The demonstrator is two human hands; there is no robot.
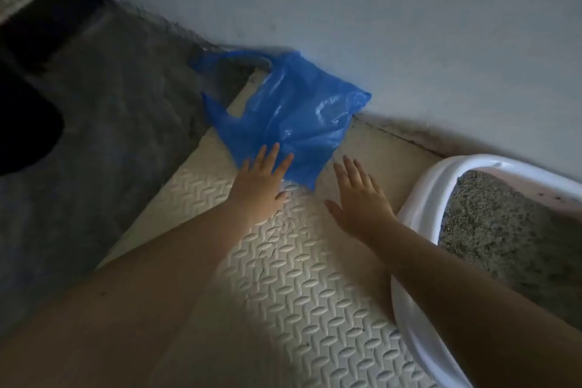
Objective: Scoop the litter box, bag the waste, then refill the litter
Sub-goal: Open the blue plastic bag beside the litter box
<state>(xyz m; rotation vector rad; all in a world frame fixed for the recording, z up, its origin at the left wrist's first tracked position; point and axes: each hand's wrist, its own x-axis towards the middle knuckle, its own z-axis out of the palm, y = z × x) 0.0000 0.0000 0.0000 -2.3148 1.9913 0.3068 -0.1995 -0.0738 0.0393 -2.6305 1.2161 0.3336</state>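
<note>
A blue plastic bag (289, 110) lies flat against the wall, half on the cream foam mat (302, 287). My left hand (261, 183) reaches out with straight fingers whose tips lie over the bag's near edge. My right hand (359, 195) is spread flat just right of the bag's lower corner, apart from it, holding nothing. At the right stands the white litter box (431, 195), filled with grey litter (491, 224). No scoop is in view.
A pale wall (378, 9) runs behind the bag and the box. Grey carpet (104, 135) covers the floor left of the mat. A dark shape (25, 123) sits at the left edge.
</note>
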